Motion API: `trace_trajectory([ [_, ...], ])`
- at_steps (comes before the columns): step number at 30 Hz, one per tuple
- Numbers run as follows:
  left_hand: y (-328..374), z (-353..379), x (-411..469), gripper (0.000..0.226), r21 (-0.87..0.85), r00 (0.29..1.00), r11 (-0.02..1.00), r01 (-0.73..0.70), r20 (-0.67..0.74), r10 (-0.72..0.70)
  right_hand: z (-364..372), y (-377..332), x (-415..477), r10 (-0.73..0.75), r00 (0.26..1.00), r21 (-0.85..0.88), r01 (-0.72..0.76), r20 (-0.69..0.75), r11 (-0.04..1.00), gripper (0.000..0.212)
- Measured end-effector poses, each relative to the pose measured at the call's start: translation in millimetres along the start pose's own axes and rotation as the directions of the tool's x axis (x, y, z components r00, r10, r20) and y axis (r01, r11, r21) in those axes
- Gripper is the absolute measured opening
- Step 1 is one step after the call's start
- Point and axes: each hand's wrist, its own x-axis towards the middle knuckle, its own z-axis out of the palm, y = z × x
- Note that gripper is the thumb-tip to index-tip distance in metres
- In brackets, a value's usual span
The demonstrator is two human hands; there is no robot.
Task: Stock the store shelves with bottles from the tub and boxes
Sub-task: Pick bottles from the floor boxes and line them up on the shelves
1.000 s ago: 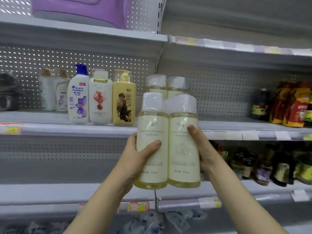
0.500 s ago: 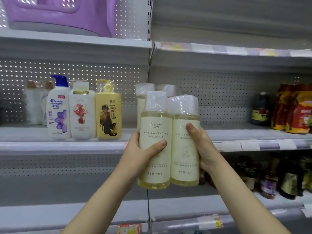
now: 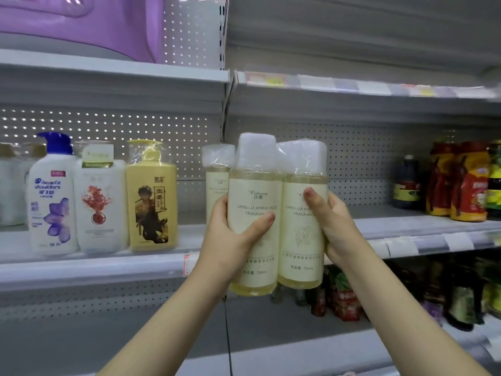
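Two pale yellow bottles with cream labels and plastic-wrapped caps are held side by side in front of the middle shelf [image 3: 406, 226]. My left hand [image 3: 230, 234] grips the left bottle [image 3: 254, 240], thumb across its label. My right hand [image 3: 333, 226] grips the right bottle [image 3: 301, 240]. Both bottles are upright, their bases below the shelf's front edge. Behind them on the shelf stands a matching bottle [image 3: 217, 180], mostly hidden.
On the shelf to the left stand a white Head & Shoulders bottle [image 3: 53, 196], a white bottle with a red design [image 3: 99, 202] and a yellow pump bottle [image 3: 151, 199]. Dark and red sauce containers [image 3: 455, 183] stand at right. A purple tub [image 3: 81, 20] sits on the top shelf.
Both hands have lifted the two bottles higher and closer to the middle shelf. The view has shifted, so the shelf goods sit lower and further left.
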Motion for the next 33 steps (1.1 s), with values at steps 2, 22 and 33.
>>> trace_trajectory([
  [2,-2.5,8.4,13.7,0.074,-0.018,1.000,0.999,-0.028,-0.006,0.028,-7.0,-4.9,14.1,-0.018,1.000,0.010,0.018,0.022,1.000,0.091],
  [22,-49.1,49.1,98.8,0.058,0.130,0.954,0.974,-0.184,-0.214,0.209,-82.3,30.7,140.2,-0.055,0.997,-0.015,0.056,0.050,0.998,0.077],
  [33,-60.0,41.7,104.3,0.069,0.354,0.930,0.912,-0.209,-0.215,0.297,-86.4,64.8,164.2,0.110,0.984,-0.134,-0.091,0.139,0.987,0.053],
])
